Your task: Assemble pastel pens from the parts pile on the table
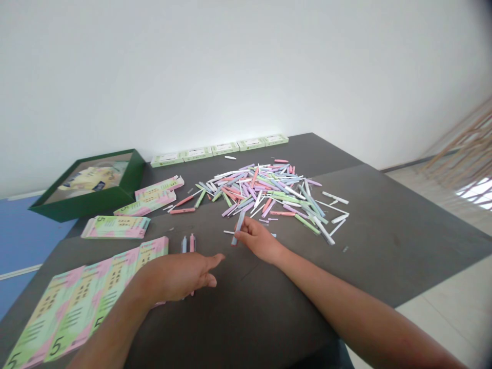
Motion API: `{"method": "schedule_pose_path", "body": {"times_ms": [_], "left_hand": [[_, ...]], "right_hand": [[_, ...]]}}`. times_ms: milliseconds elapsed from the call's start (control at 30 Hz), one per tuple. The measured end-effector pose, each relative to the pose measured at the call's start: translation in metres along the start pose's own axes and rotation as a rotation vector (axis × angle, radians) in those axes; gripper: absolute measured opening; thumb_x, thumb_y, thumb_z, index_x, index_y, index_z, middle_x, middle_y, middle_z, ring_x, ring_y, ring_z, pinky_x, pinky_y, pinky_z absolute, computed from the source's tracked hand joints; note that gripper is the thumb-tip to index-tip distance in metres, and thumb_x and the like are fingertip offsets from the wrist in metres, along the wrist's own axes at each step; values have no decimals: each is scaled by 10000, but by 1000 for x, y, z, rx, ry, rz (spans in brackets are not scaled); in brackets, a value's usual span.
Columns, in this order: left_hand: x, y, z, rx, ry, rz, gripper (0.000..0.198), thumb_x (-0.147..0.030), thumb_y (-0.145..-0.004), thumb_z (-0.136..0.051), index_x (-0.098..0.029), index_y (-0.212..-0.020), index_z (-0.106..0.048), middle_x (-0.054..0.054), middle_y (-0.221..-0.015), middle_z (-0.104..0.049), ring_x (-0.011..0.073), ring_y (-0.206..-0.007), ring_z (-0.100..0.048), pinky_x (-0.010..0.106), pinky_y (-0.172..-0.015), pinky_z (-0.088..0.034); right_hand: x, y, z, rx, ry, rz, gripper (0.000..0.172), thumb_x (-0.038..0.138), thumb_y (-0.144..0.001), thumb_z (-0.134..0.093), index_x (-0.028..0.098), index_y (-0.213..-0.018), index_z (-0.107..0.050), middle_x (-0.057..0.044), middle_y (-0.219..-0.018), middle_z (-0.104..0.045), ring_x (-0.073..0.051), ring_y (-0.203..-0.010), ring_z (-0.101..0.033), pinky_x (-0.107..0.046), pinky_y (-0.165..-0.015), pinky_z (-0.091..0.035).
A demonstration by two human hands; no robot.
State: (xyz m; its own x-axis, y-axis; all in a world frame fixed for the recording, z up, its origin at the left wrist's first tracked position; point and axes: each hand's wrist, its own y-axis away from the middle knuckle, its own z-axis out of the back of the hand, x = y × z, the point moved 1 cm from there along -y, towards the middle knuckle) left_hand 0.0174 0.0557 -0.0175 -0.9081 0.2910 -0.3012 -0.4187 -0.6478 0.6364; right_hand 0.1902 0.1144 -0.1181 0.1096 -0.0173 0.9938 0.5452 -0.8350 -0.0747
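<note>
My right hand (259,238) pinches a light blue pen part (239,225), tilted upright, between thumb and fingers. A thin white stick (228,232) shows beside it; whether the hand holds that too I cannot tell. My left hand (188,277) is over the table with thumb and forefinger apart and nothing visible between them. Partly under it lie a blue pen (184,244) and a pink pen (192,243), side by side. Past my right hand spreads a loose pile of pastel pen parts (265,189) in pink, green, purple, blue and white.
Several pastel printed boxes (73,312) lie in a row at the left front. More flat boxes (115,227) lie behind them. A green open box (130,177) holding packets stands at the back left. Small boxes (223,148) line the wall. The grey table (384,241) ends at the right.
</note>
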Motion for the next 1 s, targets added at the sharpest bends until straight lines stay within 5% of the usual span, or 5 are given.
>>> {"method": "schedule_pose_path", "body": {"times_ms": [133, 233, 433, 667, 1000], "left_hand": [[-4, 1, 0, 72, -35, -3, 565, -328, -860, -384, -122, -1385, -340, 96, -972, -694, 197, -777, -648, 232, -641, -465], [-5, 3, -1, 66, -59, 8, 553, -326, -859, -393, -145, -1379, -353, 85, -983, -694, 198, -795, -644, 238, -649, -466], [-3, 5, -5, 61, -45, -5, 542, -316, -863, -393, -147, -1376, -347, 89, -1000, -691, 203, -836, -644, 240, -655, -464], [-8, 6, -4, 71, -69, 29, 539, -296, -858, -412, -158, -1377, -357, 112, -1075, -665, 239, -949, -618, 280, -728, -460], [-5, 8, -18, 32, -58, 83, 525, -321, -854, -416, -259, -1373, -371, 74, -1068, -670, 274, -960, -613, 360, -766, -471]], "right_hand": [[10, 8, 4, 26, 664, 103, 90, 269, -781, -587, 206, -835, -552, -2, -760, -568, -138, -668, -490, -246, -589, -292], [15, 13, 4, 103, 913, 118, 88, 271, -785, -598, 192, -806, -565, -20, -800, -566, -144, -704, -492, -249, -601, -281], [17, 11, 6, 4, 826, 138, 95, 256, -824, -541, 177, -860, -579, -14, -793, -583, -130, -721, -502, -234, -644, -327], [16, 4, 19, -86, 466, 91, 165, 215, -840, -457, 159, -927, -585, 13, -715, -581, -107, -615, -504, -210, -568, -357], [35, 21, 15, -51, 974, 347, 227, 170, -832, -457, 194, -1047, -527, -54, -1031, -603, -170, -898, -559, -256, -737, -386]]}}
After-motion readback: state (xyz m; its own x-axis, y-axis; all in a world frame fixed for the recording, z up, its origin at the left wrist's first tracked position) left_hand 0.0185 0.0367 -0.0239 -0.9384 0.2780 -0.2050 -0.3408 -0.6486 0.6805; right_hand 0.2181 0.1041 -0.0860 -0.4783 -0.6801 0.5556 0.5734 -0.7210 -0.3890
